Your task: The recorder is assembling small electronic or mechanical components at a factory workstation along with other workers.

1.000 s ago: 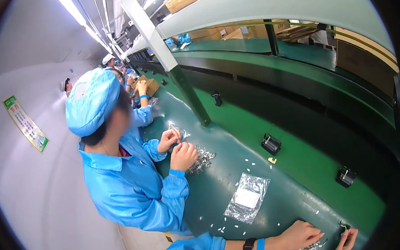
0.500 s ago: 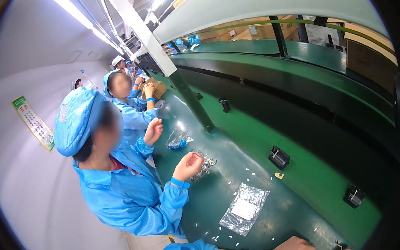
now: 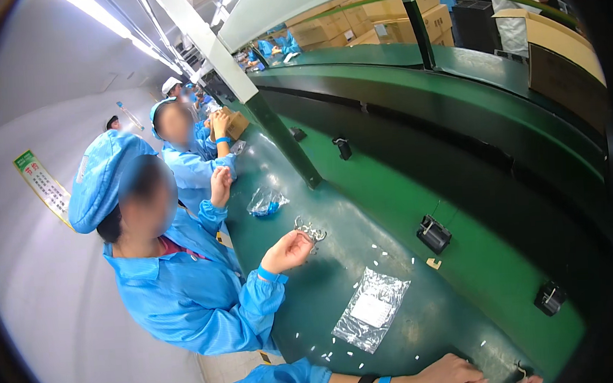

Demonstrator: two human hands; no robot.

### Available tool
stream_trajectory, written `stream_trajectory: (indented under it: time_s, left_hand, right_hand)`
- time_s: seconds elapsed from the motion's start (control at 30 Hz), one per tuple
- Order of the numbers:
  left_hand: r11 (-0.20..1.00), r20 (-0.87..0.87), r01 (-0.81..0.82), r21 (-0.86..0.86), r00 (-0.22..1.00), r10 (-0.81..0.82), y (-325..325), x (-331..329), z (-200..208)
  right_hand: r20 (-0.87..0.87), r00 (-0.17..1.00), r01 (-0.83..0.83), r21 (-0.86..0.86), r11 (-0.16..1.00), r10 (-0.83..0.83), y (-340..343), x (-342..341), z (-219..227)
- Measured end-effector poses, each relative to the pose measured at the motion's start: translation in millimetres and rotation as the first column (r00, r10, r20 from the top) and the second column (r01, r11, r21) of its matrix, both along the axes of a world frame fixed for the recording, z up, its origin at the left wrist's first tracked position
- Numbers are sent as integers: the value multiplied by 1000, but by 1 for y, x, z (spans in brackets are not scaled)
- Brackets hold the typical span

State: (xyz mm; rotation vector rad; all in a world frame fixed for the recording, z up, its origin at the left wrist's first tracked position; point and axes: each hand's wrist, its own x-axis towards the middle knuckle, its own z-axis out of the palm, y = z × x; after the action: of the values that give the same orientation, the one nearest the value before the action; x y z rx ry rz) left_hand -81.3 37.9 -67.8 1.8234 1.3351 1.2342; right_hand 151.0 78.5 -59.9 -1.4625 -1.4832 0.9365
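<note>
My left hand [image 3: 449,375], below a blue wristband and a dark watch, lies low over the green table at the lower edge. Its fingers are curled and partly cut off; whatever they grip is hidden. Only some fingertips of my right hand [image 3: 531,381] show at the lower right, bent against a small dark piece with a thin hooked wire [image 3: 521,368], too cropped to name. A clear plastic bag with a white label [image 3: 372,311] lies beyond my left hand. Small white pieces [image 3: 327,357] are scattered around it.
A co-worker in blue [image 3: 180,288] sits at the left, one hand at a pile of small metallic parts [image 3: 313,233]. A clear bag with blue pieces [image 3: 266,202] lies beyond. Black devices [image 3: 433,234] stand on the green belt [image 3: 477,273] beside the table. A post [image 3: 283,137] rises from the table's edge.
The whole view has shifted slightly. Against the table, the black devices on the belt have moved a little toward the lower right. My hands stay in about the same place.
</note>
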Motion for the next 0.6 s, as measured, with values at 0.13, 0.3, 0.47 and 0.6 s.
stream_trajectory:
  time_s: [0.13, 0.3, 0.47, 0.6]
  left_hand:
    - [998, 51, -17, 53, 999, 14, 3, -7, 4]
    - [1000, 48, -20, -23, 999, 21, 6, -3, -16]
    - [999, 49, -47, 15, 998, 46, 9, 1, -18]
    - [999, 48, -35, -7, 998, 35, 10, 0, -14]
  right_hand:
    - [26, 999, -43, 51, 998, 42, 3, -1, 0]
    - [91, 994, -65, 42, 997, 61, 4, -10, 6]
    - [99, 991, -97, 76, 992, 90, 8, -4, 0]
    - [113, 989, -106, 102, 989, 94, 10, -3, 0]
